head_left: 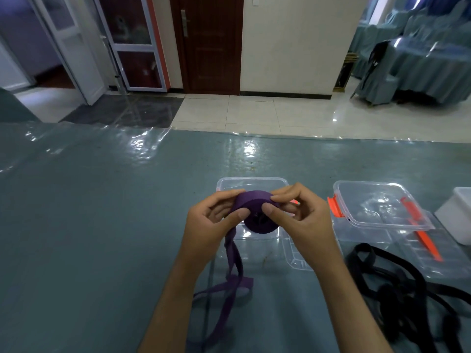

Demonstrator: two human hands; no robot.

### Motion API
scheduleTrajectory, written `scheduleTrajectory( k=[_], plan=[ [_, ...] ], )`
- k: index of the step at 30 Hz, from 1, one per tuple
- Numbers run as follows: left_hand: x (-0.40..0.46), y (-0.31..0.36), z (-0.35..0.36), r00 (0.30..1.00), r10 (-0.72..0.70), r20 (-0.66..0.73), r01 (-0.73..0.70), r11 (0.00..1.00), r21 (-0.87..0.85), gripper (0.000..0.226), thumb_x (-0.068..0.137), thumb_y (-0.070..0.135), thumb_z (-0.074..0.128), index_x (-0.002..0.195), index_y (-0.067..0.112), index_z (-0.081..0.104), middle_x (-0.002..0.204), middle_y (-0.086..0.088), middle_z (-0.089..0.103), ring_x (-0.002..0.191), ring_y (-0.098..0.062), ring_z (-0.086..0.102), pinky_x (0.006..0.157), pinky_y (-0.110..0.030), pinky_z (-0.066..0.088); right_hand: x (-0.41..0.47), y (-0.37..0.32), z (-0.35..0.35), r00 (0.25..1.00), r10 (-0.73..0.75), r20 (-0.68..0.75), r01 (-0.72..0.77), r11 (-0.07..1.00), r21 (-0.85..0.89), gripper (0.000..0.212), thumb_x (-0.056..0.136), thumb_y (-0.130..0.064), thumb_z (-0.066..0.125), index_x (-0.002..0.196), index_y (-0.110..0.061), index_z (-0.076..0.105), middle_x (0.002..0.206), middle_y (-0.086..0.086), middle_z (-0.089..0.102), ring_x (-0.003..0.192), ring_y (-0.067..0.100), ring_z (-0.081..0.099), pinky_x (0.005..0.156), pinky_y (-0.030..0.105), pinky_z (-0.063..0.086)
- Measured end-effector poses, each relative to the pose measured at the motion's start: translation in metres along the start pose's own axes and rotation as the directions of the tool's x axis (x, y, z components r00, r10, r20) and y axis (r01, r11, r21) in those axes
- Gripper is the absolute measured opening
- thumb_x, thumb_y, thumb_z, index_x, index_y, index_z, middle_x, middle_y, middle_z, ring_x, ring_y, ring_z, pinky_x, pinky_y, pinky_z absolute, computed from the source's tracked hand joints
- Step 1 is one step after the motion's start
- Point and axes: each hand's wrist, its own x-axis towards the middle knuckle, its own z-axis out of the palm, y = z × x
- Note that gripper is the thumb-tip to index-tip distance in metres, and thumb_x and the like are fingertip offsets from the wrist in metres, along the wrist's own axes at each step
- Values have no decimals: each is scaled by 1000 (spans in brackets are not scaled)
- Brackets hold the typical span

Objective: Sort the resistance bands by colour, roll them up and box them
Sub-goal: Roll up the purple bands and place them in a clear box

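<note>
Purple band (251,203) mid-roll, pinched by both hands (216,220) (295,215) at frame centre; loose tail to be wound in.

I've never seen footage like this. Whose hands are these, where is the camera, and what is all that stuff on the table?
There is no machine here: a person wears a wide-angle camera on the head, looking forward and down, so you see their own two bare hands from above.

The left hand and the right hand together hold a purple fabric resistance band, partly wound into a roll. Both pinch the roll with thumb and fingers; its loose tail hangs down onto the grey-blue plastic-covered table.

Behind the hands lies a clear plastic box. To the right, a clear plastic lid with orange clips rests on another clear container. In front of that lies a tangle of black bands, not yet rolled. A white box shows at the right edge.
</note>
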Motion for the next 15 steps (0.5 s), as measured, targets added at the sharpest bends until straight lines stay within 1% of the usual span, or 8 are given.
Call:
scheduleTrajectory(
  k=[3, 6, 8, 10, 12, 13, 15],
  plan=[
    [-2, 2, -2, 999, -39, 35, 39, 999, 1, 34, 80, 16, 79, 113, 12, 73, 109, -7, 79, 103, -22, 76, 90, -25, 57, -1, 0, -3, 999, -11, 35, 13, 999, -47, 16, 75, -14, 84, 83, -11, 70, 93, 7, 72, 88, 20, 75, 74, 30, 62],
    [-3, 3, -6, 999, -36, 20, 35, 999, 24, 33, 80, 19, 80, 111, 14, 74, 105, -6, 80, 98, -19, 76, 89, -25, 57, -2, -2, -8, 986, 76, 148, -69, 996, -53, 23, 77, -12, 83, 89, -6, 65, 104, 6, 77, 91, 26, 78, 78, 41, 65],
    [-3, 1, -5, 999, -32, 18, 31, 999, 38, 33, 80, 20, 80, 112, 15, 75, 104, -6, 80, 97, -18, 76, 90, -26, 57, 1, -4, -11, 978, 112, 177, -101, 992, -73, 28, 76, -13, 84, 91, -4, 63, 105, 9, 78, 91, 29, 79, 78, 45, 65],
    [-4, -2, -1, 998, -53, 39, 52, 998, 27, 35, 81, 20, 80, 115, 14, 74, 108, -5, 80, 102, -19, 76, 92, -26, 56, 2, -3, -12, 984, 71, 164, -56, 994, -92, 23, 78, -8, 84, 93, -7, 67, 102, 12, 76, 93, 28, 78, 80, 42, 64],
    [-4, -5, 1, 994, -85, 71, 84, 996, 20, 38, 79, 18, 81, 116, 12, 73, 111, -4, 79, 107, -20, 75, 93, -26, 56, 1, -1, -10, 990, 30, 137, -14, 993, -116, 24, 81, -3, 83, 100, -12, 73, 103, 6, 75, 99, 24, 76, 82, 35, 63],
    [-3, -5, 2, 993, -95, 75, 93, 995, 30, 40, 76, 18, 84, 114, 12, 73, 110, -4, 80, 106, -19, 75, 93, -26, 56, 0, 1, -11, 991, 26, 133, -9, 991, -132, 26, 82, -2, 82, 103, -13, 74, 103, 3, 76, 101, 22, 75, 83, 33, 63],
    [-1, -5, -2, 996, -60, 60, 54, 994, 95, 39, 70, 17, 88, 106, 15, 74, 102, 1, 81, 97, -14, 76, 90, -24, 55, -3, 5, -12, 986, 61, 157, -38, 989, -145, 22, 83, -3, 82, 100, -12, 74, 104, 2, 76, 103, 23, 74, 86, 36, 63]
  ],
)
